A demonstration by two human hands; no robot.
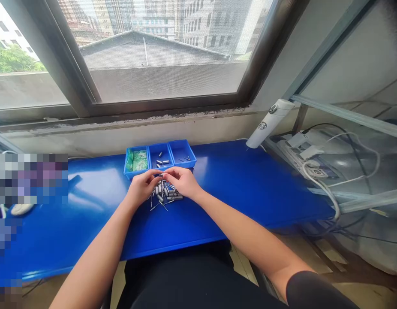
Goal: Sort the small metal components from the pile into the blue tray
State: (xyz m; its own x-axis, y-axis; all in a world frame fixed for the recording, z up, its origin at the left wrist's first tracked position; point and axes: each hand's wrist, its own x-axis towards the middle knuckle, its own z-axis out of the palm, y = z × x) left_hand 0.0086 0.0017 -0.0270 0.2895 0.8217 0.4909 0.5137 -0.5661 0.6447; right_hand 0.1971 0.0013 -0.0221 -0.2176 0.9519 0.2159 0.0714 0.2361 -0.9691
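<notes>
My left hand [144, 185] and my right hand [183, 181] meet fingertip to fingertip above a pile of small metal parts [164, 192] on the blue table. Both are pinched closed around something small between them, too small to name. The pile mixes short silvery cylinders with thin pins. Just behind my hands stand three joined blue bins [192, 165]. Green-tinted plastic packets [139, 160] fill the left bin, a few metal cylinders [165, 162] lie in the middle one, and thin pins [185, 159] lie in the right one.
A white bottle [269, 123] leans at the table's back right corner. Past the right edge, a power strip [309, 165] and white cables [325, 193] sit by a metal frame. A pale object [22, 209] lies at far left beside a blurred-out area. The window is behind.
</notes>
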